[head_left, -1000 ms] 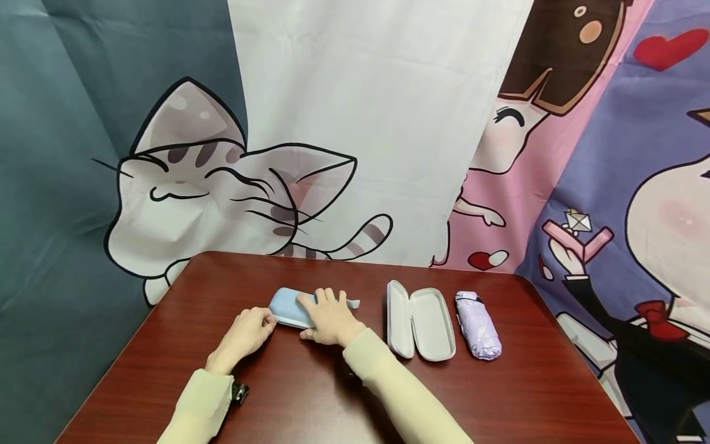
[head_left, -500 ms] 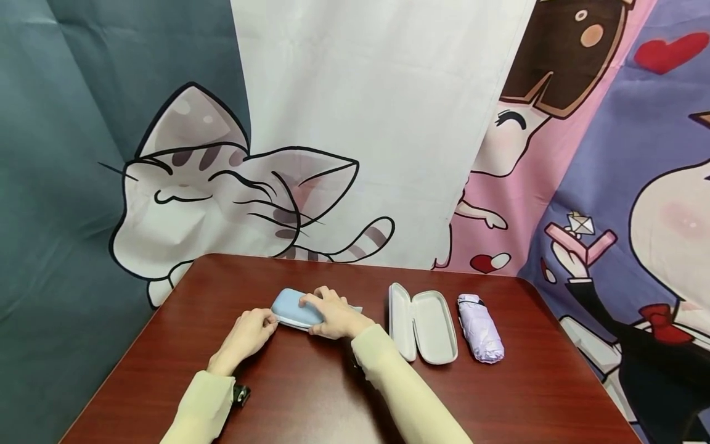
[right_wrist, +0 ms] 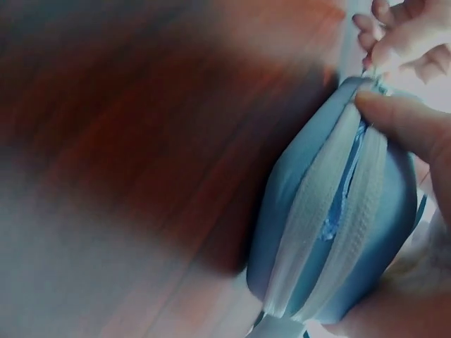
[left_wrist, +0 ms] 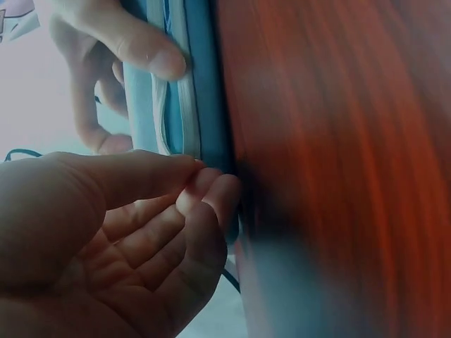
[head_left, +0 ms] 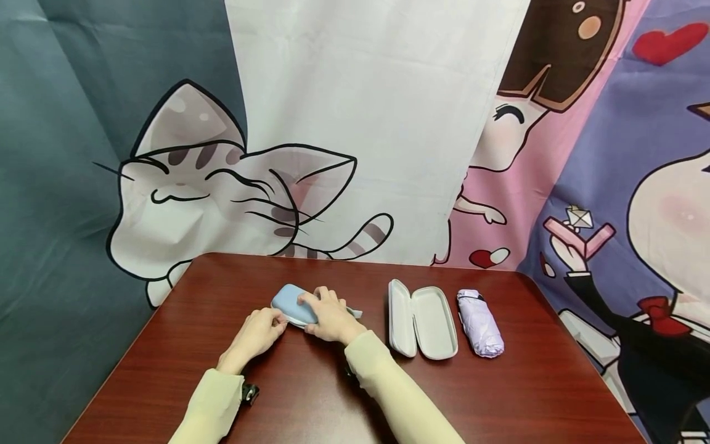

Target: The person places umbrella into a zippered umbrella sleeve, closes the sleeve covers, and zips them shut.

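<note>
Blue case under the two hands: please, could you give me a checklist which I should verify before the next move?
1. Right hand steadies the blue case: ok, fingers and thumb grip it.
2. Left hand at the zipper: ok, thumb and fingers pinch at one end.
3. Pull tab between those fingers: cannot tell, they hide that spot.
4. Zipper fully closed: not ok, a gap shows between its bands.
5. Grey case and umbrella clear of the hands: ok, both lie apart.

The bare left hand [head_left: 258, 333] has been moved a little right along the rounded blue zip case [head_left: 289, 301], which has been turned slightly.
</note>
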{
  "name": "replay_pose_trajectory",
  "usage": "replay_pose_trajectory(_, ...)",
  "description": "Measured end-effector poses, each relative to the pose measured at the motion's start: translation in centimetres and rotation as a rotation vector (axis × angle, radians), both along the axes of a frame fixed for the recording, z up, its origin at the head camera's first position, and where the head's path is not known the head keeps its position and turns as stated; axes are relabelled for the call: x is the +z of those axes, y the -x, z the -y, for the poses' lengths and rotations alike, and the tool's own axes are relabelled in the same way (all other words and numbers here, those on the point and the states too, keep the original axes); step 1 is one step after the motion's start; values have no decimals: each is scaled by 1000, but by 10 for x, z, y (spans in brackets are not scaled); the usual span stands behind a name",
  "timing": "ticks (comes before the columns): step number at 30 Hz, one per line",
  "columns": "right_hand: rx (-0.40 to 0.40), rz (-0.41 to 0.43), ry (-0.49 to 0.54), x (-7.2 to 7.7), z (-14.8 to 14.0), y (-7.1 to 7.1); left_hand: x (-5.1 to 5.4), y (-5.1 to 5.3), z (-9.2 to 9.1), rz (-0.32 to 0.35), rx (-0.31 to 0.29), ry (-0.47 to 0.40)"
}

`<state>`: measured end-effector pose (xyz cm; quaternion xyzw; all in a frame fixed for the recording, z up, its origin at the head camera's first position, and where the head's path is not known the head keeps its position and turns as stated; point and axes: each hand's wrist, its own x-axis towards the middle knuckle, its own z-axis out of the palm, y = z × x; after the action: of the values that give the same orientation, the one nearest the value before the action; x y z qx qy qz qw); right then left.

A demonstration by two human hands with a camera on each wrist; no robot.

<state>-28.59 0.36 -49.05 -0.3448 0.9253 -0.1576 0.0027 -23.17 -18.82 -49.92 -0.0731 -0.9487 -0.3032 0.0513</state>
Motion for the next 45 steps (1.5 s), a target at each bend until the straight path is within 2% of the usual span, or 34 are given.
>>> replay_pose_trajectory(6,-102,20,18,0,10,-9,-2,0,-10,-3,-70,-19)
replay_pose_trajectory(10,-137,1,10,-2,16,-12,-3,-1,-12,9,-58,-30)
replay_pose_trajectory(15,-142,-67,-9,-6,16,-15,-4,0,-13,21,-48,-24)
replay_pose_trajectory(17,-129,-78,-17,-6,15,-14,-4,1,-13,21,-49,-21)
replay_pose_trajectory(20,-82,-30,-9,-1,11,-11,-4,2,-13,14,-49,-24)
replay_pose_trajectory(24,16,72,-29,14,4,0,-3,0,-12,-3,-50,-15)
replay_pose_trajectory(26,82,79,-76,23,0,7,-3,-1,-12,-1,-52,-10)
replay_pose_trajectory(29,189,8,-212,33,-4,16,-3,-2,-13,18,-48,-14)
replay_pose_trajectory(32,270,-130,-382,39,-6,21,-3,-2,-14,46,-46,-23)
replay_pose_trajectory(35,299,-285,-534,41,-6,24,-3,-1,-14,51,-47,-27)
replay_pose_trajectory(38,314,-398,-617,42,-4,24,-2,-1,-13,46,-46,-35)
replay_pose_trajectory(41,329,-432,-647,45,-1,24,-3,0,-11,44,-48,-36)
replay_pose_trajectory(45,317,-409,-647,48,3,23,-3,1,-7,33,-48,-20)
